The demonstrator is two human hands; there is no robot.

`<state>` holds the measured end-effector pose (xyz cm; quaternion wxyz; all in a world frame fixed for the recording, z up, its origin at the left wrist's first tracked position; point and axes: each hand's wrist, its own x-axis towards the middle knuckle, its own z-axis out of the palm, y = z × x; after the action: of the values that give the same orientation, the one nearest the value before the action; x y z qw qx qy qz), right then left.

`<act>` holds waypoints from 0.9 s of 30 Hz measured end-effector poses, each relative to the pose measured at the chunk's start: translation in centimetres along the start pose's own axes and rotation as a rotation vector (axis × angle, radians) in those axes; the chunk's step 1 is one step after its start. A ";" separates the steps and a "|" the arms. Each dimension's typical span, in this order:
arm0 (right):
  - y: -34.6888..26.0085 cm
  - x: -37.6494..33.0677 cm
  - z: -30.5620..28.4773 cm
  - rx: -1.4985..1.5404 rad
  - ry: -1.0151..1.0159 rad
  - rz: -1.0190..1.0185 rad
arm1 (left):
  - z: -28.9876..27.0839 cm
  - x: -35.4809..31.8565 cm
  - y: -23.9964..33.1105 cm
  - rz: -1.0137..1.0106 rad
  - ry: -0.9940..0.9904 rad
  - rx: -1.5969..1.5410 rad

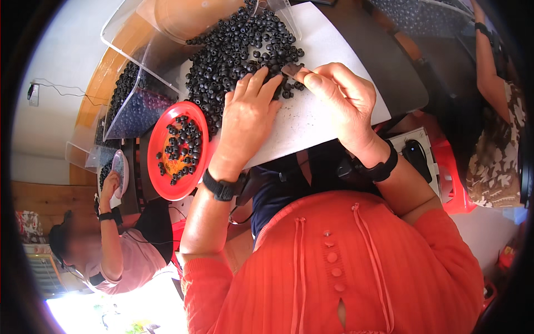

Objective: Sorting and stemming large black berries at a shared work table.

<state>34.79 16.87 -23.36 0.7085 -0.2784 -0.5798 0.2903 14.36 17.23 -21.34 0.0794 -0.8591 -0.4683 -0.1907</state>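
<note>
At the far left a co-worker (105, 245) is sitting low and is holding up a small dish (119, 170), so that person's hand is apart from the wearer's own hands; beside it a clear bin (133, 106) is keeping a store of dark beads behind its wall, probably so that they are not rolling away. Next to the right a red plate (161, 131) is lying at the edge of the white board (311, 125), and some beads with an orange patch under them are lying in it; it is standing just beside the left hand, I think so that the sorted pieces are travelling only a short way. The left hand (245, 119) is resting flat on the board, its fingers stretched and open, the tips touching the lower edge of the bead pile (239, 50); it seems to be holding the pile back and spreading it thin. The pile itself is lying on the upper part of the board, spilling from a tilted clear tray (167, 22). The right hand (339, 97) is touching the left fingertips; its thumb and forefinger are pinched on a small dark piece (290, 69) at the pile's edge, held close for looking; what the piece is exactly, I cannot tell. At the far right another person's arm (489, 61) is reaching toward a second heap.
</note>
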 end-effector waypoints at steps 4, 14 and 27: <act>-1.0 0.1 -0.1 -0.008 -0.039 0.000 | -0.8 -1.9 0.0 0.043 0.038 -0.035; -0.9 -0.2 0.0 0.015 -0.071 -0.001 | -2.3 -4.9 -0.6 0.031 0.178 -0.047; -0.3 -0.1 0.6 -0.134 -0.120 -0.061 | -1.9 -6.5 3.2 -0.205 0.319 -0.235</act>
<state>34.23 16.63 -23.14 0.6608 -0.2895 -0.6476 0.2454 13.34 9.86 -22.14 0.0318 -0.7693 -0.5093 -0.3845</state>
